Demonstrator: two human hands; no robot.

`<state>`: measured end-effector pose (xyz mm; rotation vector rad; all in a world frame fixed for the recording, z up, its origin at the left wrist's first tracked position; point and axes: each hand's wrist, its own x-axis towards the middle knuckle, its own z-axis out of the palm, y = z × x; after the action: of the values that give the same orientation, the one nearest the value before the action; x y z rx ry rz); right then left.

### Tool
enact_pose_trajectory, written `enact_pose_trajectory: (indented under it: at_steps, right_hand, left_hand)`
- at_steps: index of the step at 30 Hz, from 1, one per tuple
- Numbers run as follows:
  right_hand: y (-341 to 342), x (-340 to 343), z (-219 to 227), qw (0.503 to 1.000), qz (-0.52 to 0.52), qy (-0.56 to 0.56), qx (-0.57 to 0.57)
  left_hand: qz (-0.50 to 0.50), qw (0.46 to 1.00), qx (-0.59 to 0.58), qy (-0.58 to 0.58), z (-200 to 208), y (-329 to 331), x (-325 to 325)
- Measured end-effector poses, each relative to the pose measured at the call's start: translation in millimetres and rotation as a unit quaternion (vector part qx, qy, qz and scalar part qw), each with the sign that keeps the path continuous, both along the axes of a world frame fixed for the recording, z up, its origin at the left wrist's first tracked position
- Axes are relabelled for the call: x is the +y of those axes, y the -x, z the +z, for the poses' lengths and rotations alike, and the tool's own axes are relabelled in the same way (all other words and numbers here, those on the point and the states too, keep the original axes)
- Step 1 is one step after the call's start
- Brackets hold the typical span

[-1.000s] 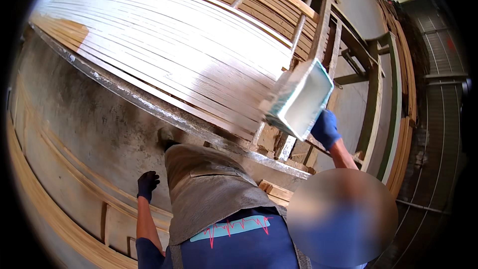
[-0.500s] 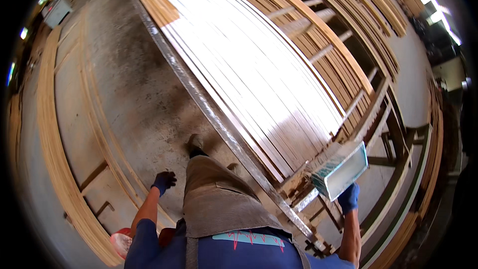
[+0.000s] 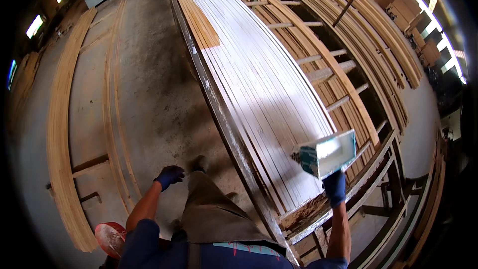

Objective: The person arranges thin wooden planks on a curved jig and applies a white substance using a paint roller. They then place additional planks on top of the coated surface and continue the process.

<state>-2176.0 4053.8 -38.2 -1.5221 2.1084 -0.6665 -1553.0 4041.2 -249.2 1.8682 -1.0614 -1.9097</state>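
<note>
My right hand (image 3: 334, 188), in a dark blue glove, grips a rectangular open-topped paint trough (image 3: 338, 150) by its near side. The trough is teal and white outside, with whitish paint inside; something dark juts from its left end. It is over the near end of long boards laid side by side (image 3: 271, 94), whose surface is mostly wet-looking white. Bare yellowish wood (image 3: 201, 25) shows at their far left. Whether the trough touches the boards I cannot tell. My left hand (image 3: 169, 176), also gloved, hangs over the floor, fingers loosely apart, holding nothing.
A paint-smeared metal rail (image 3: 211, 99) edges the boards on the left. Racks of timber (image 3: 343, 77) stand to the right. More planks (image 3: 67, 119) lie low at the left. A red bucket (image 3: 110, 239) with white residue is beside my left arm.
My right hand has carried the trough forward and left, from beyond the boards' near end to over them. My view has turned, so the boards appear more upright.
</note>
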Motion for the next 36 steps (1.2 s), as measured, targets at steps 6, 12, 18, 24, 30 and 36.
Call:
enact_pose_trajectory:
  at_steps: [6,12,18,24,30,36]
  right_hand:
    - [-38.6,-47.5,10.0,0.988,0.029,-0.003,0.149]
    - [-138.3,-279.2,-2.4,0.936,0.063,-0.04,0.345]
    - [-270.9,-518.5,11.5,0.956,0.054,0.033,0.286]
    - [-294.9,-535.3,15.1,0.962,0.101,0.101,0.235]
    - [-282.8,-372.6,49.6,0.959,0.173,0.004,0.224]
    - [-337.5,-393.5,8.5,0.955,0.19,-0.081,0.212]
  left_hand:
    - [0.131,0.968,-0.029,-0.21,-75.3,-86.9,55.4]
    - [0.164,0.96,-0.027,-0.225,-68.6,-146.2,10.4]
    - [0.291,0.927,0.23,-0.05,-107.6,-218.1,-126.9]
    - [0.319,0.928,0.185,-0.06,-32.9,-223.6,-213.6]
    - [0.388,0.885,0.047,-0.251,-115.0,-272.5,-76.5]
    - [0.274,0.887,0.048,-0.369,-66.1,-262.6,-110.5]
